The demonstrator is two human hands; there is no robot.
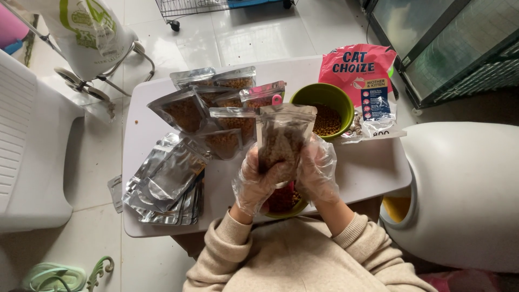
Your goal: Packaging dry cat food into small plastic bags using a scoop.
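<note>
Clear plastic gloves cover both my hands, and between them I hold a see-through zip pouch filled with brown pet kibble [284, 141], upright above the small green bowl [286, 208] at the near edge of the white table [373, 167]. My left hand [258, 183] wraps the pouch's lower half, and my right hand [318, 172] closes on its other side; both are shut on it. The pouch mouth looks unsealed, though I cannot tell for sure, so a tilt or a slack grip in these slippery gloves could spill kibble on the table or my beige sweater. To my left, the stack of empty silver foil pouches [165, 186] overhangs the table edge and could slide off if my elbow nudges it. Farther out, the filled pouches [216, 111] lean on one another in a loose heap; a knock could topple them. Beyond, the larger green bowl of kibble [323, 108] sits touching the pink kibble bag [361, 81], which lies open and could shed more.
</note>
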